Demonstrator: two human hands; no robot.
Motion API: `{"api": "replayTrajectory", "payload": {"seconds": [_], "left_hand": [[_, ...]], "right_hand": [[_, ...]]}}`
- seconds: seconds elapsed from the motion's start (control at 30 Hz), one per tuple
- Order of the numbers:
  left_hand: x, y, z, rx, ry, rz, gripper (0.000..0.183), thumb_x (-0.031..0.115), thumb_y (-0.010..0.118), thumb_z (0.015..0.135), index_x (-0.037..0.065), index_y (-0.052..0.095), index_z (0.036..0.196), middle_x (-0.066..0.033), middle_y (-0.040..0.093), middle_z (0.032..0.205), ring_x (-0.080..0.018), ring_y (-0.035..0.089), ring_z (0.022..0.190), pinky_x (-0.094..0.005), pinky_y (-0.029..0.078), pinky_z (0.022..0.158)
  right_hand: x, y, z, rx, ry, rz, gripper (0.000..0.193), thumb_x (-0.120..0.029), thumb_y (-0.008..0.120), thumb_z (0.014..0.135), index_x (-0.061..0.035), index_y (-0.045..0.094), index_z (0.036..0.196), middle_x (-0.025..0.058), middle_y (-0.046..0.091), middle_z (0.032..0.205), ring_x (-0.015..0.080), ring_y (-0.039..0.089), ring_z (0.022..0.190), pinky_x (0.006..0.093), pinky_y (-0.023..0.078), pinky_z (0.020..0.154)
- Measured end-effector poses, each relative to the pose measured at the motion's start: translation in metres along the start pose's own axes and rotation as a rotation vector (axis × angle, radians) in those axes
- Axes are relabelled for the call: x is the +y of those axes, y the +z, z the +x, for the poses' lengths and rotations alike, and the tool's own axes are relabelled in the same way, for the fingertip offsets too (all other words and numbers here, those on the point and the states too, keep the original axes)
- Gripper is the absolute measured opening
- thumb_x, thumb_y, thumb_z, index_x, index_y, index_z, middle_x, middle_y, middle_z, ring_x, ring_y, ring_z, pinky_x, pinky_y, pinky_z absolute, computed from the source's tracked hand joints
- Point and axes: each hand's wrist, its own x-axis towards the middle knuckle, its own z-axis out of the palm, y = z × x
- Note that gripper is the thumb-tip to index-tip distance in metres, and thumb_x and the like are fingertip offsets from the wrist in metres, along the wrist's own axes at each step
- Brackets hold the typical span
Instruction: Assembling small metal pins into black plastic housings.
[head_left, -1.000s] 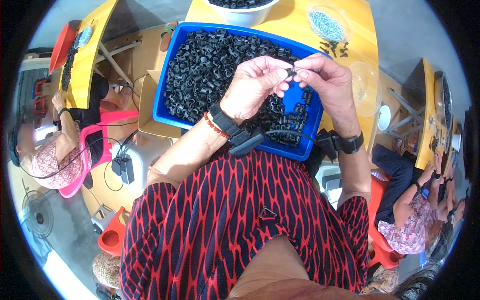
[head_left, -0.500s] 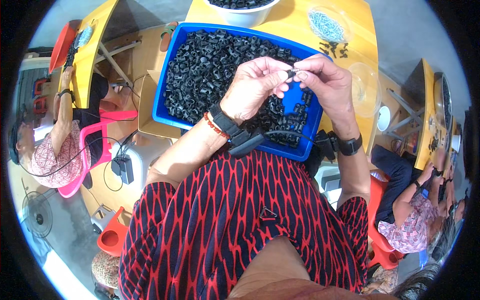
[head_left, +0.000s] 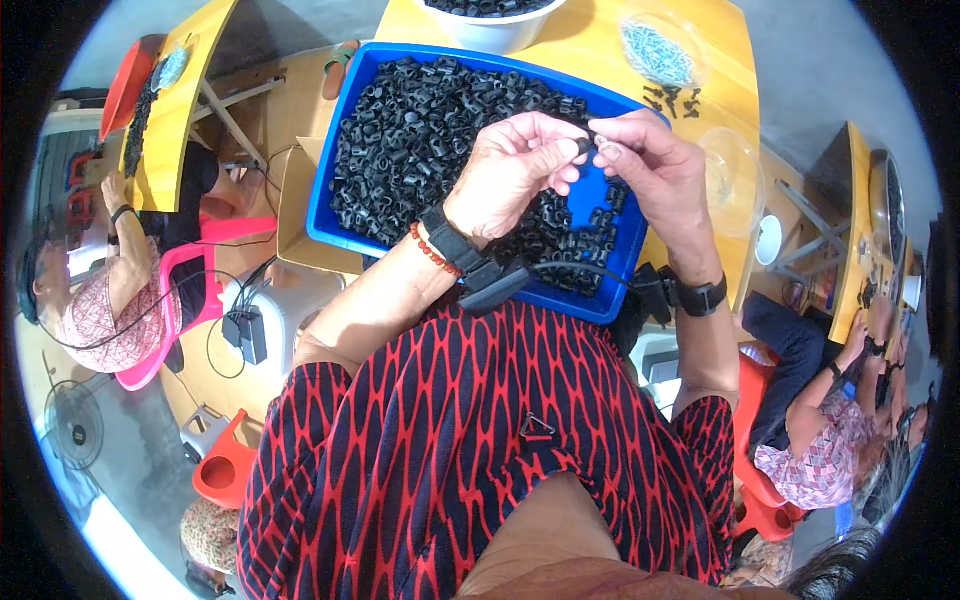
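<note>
Over the blue bin (head_left: 322,190), my two hands meet fingertip to fingertip. My left hand (head_left: 522,162) pinches a small black plastic part (head_left: 584,146) between thumb and forefinger. Close against it, my right hand (head_left: 655,160) is closed in a pinch; a tiny pale bit shows at its fingertips, too small to name. Below the hands, the bin holds a heap of black plastic parts (head_left: 410,130) like short tubular fittings. A patch of bare blue floor shows in the bin under the right fingers.
On the yellow table (head_left: 590,40) stand a white bowl (head_left: 495,32) of black parts, a clear dish of bluish screws (head_left: 655,52), several loose black pieces (head_left: 672,100) and a clear plastic bowl (head_left: 735,170). An open carton (head_left: 300,205) adjoins the bin. Other people sit at tables left and right.
My fingertips have shifted slightly, and the silvery threaded bit seen between them earlier is now mostly hidden. The person at left has drawn a hand back along the table.
</note>
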Motion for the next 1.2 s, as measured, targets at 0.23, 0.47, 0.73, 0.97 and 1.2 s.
{"api": "replayTrajectory", "payload": {"seconds": [0.23,0.47,0.73,0.97,1.2], "left_hand": [[-0.001,-0.002,0.000,0.001,0.007,0.015,0.016,0.008,0.061,0.094,0.000,0.063,0.108,-0.0090,0.069,0.095,-0.0128,0.065,0.078,-0.0254,0.054,0.069],[-0.001,-0.004,0.000,-0.004,0.012,0.038,0.018,0.010,0.062,0.094,-0.001,0.062,0.110,-0.0093,0.069,0.096,-0.0134,0.065,0.080,-0.0260,0.054,0.070],[0.000,0.000,0.000,0.009,0.036,0.098,0.016,0.007,0.064,0.093,-0.001,0.064,0.106,-0.0079,0.069,0.094,-0.0126,0.065,0.078,-0.0252,0.054,0.068],[-0.001,0.000,-0.001,0.031,0.075,0.108,0.015,0.006,0.066,0.091,-0.001,0.065,0.104,-0.0072,0.069,0.091,-0.0114,0.064,0.076,-0.0242,0.054,0.067],[-0.001,0.004,-0.001,0.035,0.073,0.187,0.014,0.007,0.063,0.093,-0.001,0.065,0.104,-0.0072,0.069,0.091,-0.0112,0.064,0.075,-0.0238,0.053,0.067]], "right_hand": [[-0.003,0.009,-0.001,0.045,0.051,0.064,0.027,0.005,0.065,0.087,-0.0015,0.064,0.112,0.0002,0.063,0.086,0.0065,0.060,0.078,0.0208,0.049,0.069],[-0.012,0.009,0.002,0.022,-0.101,-0.323,0.028,0.004,0.066,0.083,-0.0036,0.065,0.110,-0.0001,0.060,0.081,0.0044,0.058,0.074,0.0216,0.048,0.061],[-0.035,0.006,0.013,-0.077,-0.263,-0.621,0.021,0.004,0.063,0.081,-0.0032,0.061,0.100,0.0138,0.062,0.084,0.0296,0.064,0.073,0.0359,0.052,0.064],[-0.039,0.004,0.017,-0.171,-0.321,-0.741,0.022,0.004,0.061,0.081,-0.0040,0.057,0.101,0.0165,0.061,0.085,0.0373,0.063,0.080,0.0424,0.053,0.067],[-0.034,0.001,0.016,-0.160,-0.317,-0.728,0.022,0.003,0.061,0.080,-0.0040,0.059,0.101,0.0175,0.061,0.085,0.0387,0.062,0.080,0.0416,0.053,0.068]]}}
